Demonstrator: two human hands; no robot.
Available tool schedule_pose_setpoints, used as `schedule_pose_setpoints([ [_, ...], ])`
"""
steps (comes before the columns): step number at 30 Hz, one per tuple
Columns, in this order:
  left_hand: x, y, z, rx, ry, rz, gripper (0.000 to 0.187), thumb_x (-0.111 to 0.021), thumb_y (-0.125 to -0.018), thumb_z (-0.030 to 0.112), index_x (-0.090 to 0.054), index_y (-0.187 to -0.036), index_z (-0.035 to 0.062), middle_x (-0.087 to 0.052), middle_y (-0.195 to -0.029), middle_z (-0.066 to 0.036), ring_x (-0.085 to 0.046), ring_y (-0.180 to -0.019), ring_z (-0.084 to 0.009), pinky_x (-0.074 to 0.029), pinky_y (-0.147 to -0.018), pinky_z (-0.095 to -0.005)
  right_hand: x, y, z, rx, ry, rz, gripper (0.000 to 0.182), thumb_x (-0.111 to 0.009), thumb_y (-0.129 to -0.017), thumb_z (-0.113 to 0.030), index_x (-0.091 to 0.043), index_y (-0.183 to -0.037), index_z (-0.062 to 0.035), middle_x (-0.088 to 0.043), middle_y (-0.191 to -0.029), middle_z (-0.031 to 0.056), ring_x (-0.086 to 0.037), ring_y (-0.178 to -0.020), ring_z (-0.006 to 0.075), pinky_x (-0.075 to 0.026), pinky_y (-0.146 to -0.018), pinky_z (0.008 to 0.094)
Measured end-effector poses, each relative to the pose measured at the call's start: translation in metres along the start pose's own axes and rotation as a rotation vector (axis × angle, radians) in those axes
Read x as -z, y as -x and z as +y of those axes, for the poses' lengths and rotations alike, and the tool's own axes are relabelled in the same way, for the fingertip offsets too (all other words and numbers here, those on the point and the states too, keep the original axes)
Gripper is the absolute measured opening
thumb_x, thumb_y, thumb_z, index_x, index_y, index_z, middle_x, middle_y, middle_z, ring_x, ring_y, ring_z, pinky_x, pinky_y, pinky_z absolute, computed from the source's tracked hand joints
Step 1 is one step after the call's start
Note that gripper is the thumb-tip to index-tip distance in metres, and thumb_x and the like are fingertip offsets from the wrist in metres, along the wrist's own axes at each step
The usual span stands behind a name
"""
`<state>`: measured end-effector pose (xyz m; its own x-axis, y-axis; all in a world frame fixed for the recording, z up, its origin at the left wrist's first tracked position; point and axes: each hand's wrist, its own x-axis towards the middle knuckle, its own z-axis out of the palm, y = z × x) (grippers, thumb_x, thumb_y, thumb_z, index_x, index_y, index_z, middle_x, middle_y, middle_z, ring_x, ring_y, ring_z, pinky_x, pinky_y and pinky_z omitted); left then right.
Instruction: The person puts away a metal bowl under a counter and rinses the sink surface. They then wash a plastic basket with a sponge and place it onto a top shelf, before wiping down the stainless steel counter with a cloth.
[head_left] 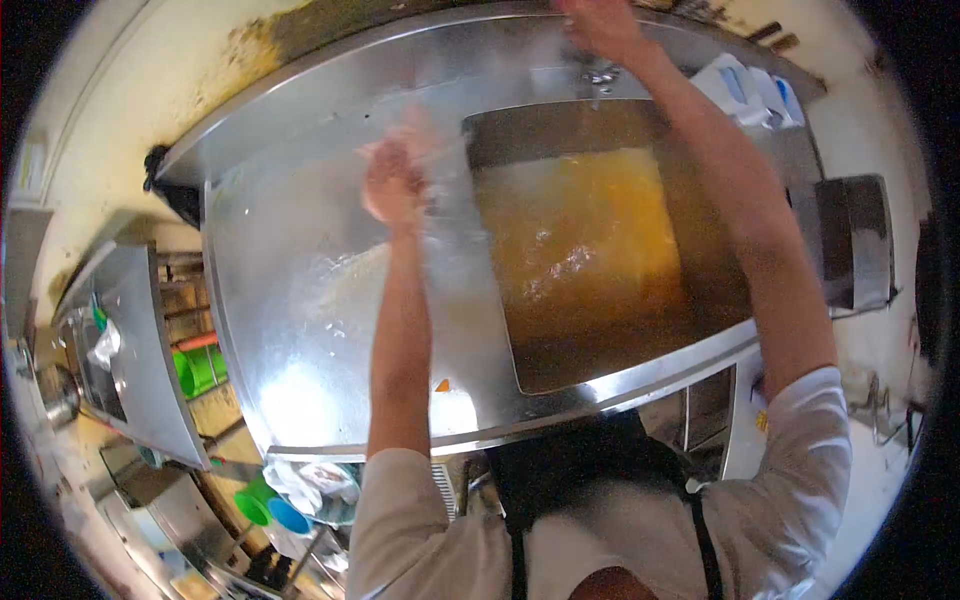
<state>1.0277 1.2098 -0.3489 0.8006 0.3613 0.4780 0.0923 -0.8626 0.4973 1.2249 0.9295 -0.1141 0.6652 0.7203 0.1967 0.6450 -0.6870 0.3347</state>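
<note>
My left hand (395,180) is over the steel drainboard (300,250), left of the sink, blurred by motion. Its fingers look stretched out and spread, with nothing visible in them. The drainboard below is wet and shiny, and a small orange scrap (442,386) lies near its front edge. My right hand (600,28) reaches to the back rim at the top of the view, just above a metal tap fitting (603,76). Blur and the frame edge hide its fingers. Between my arms, cloudy yellow-brown water (590,240) lies in the rectangular sink (545,118).
A white and blue plastic bag (750,95) sits at the back right corner. Left of the counter stands another steel unit (150,350), with a green container (200,370) beside it. Below the front edge are plastic bags (315,485) and a blue cup (290,515).
</note>
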Motion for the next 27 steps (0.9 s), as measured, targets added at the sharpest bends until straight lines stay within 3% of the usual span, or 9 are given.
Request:
schedule_pose_setpoints([
  [3,-0.034,0.035,0.080,-0.344,0.047,0.055,0.033,-0.055,-0.083,0.015,-0.063,-0.116,0.0114,-0.064,-0.112,-0.007,-0.062,-0.092,-0.0259,-0.041,-0.091,-0.0412,-0.007,0.009,0.000,0.024,-0.013,0.151,0.041,-0.063,-0.083,-0.014,-0.052,-0.118,0.0024,-0.058,-0.071,0.0153,-0.058,-0.064,0.0295,-0.045,-0.055,0.0422],
  [5,-0.020,0.061,0.121,-0.188,0.194,-0.332,0.033,-0.058,-0.081,0.014,-0.064,-0.114,0.0113,-0.066,-0.107,-0.010,-0.064,-0.091,-0.0258,-0.043,-0.090,-0.0406,-0.012,0.017,0.004,0.077,-0.088,0.203,0.042,-0.062,-0.084,-0.014,-0.051,-0.120,0.0029,-0.063,-0.079,0.0187,-0.063,-0.074,0.0303,-0.048,-0.059,0.0446],
  [7,-0.026,0.079,0.138,-0.149,0.325,-0.432,0.032,-0.064,-0.080,0.016,-0.064,-0.110,0.0061,-0.069,-0.098,-0.013,-0.065,-0.090,-0.0239,-0.049,-0.085,-0.0363,0.022,0.016,-0.009,-0.142,-0.168,-0.151,0.036,-0.061,-0.084,-0.012,-0.053,-0.116,0.0038,-0.064,-0.083,0.0202,-0.065,-0.079,0.0304,-0.051,-0.065,0.0451],
  [9,-0.046,0.082,0.128,0.276,1.302,-0.560,0.031,-0.067,-0.080,0.016,-0.064,-0.107,0.0013,-0.068,-0.097,-0.012,-0.065,-0.087,-0.0218,-0.050,-0.080,-0.0340,-0.007,0.022,-0.019,-0.173,0.118,0.098,0.026,-0.060,-0.084,-0.010,-0.057,-0.106,0.0044,-0.064,-0.079,0.0195,-0.065,-0.076,0.0303,-0.052,-0.065,0.0452],
  [11,-0.053,0.080,0.128,0.366,1.606,-0.491,0.030,-0.066,-0.084,0.016,-0.063,-0.106,-0.0035,-0.068,-0.097,-0.011,-0.064,-0.086,-0.0201,-0.051,-0.079,-0.0326,-0.022,0.044,-0.021,-0.091,-0.176,0.482,0.046,-0.063,-0.073,-0.013,-0.053,-0.118,-0.0111,-0.061,-0.108,0.0177,-0.056,-0.106,0.0380,-0.041,-0.090,0.0549],
  [15,-0.032,0.022,0.155,0.206,1.350,-0.363,0.031,-0.059,-0.094,0.025,-0.062,-0.103,-0.0053,-0.067,-0.096,-0.011,-0.063,-0.084,-0.0182,-0.051,-0.077,-0.0299,-0.032,0.123,-0.089,-0.386,-0.801,0.743,0.074,-0.064,-0.076,-0.020,-0.033,-0.142,-0.0036,-0.035,-0.141,0.0269,-0.032,-0.131,0.0442,-0.026,-0.109,0.0530],
  [19,-0.030,-0.044,0.192,0.488,1.202,-0.466,0.036,-0.057,-0.095,0.032,-0.062,-0.097,-0.0035,-0.067,-0.087,-0.010,-0.063,-0.080,-0.0152,-0.051,-0.070,-0.0267,-0.057,0.164,-0.133,-0.641,-1.190,0.245,0.079,-0.065,-0.080,-0.027,-0.026,-0.142,0.0027,-0.029,-0.143,0.0284,-0.032,-0.132,0.0426,-0.032,-0.108,0.0468],
  [22,-0.041,-0.065,0.219,0.548,1.140,-0.652,0.031,-0.053,-0.097,0.029,-0.061,-0.096,-0.0012,-0.065,-0.087,-0.009,-0.062,-0.078,-0.0169,-0.051,-0.069,-0.0290,-0.090,0.149,-0.132,-0.578,-1.296,0.417,0.081,-0.072,-0.074,-0.032,-0.034,-0.136,0.0053,-0.043,-0.133,0.0306,-0.050,-0.117,0.0439,-0.045,-0.094,0.0484],
  [27,-0.047,-0.067,0.199,0.741,1.489,-0.560,0.032,-0.044,-0.099,0.028,-0.059,-0.099,0.0001,-0.064,-0.089,-0.010,-0.063,-0.080,-0.0211,-0.053,-0.073,-0.0336,-0.084,0.122,-0.118,-0.810,-1.544,0.142,0.057,-0.073,-0.070,-0.018,-0.048,-0.116,0.0046,-0.061,-0.098,0.0270,-0.060,-0.097,0.0421,-0.048,-0.082,0.0482],
])
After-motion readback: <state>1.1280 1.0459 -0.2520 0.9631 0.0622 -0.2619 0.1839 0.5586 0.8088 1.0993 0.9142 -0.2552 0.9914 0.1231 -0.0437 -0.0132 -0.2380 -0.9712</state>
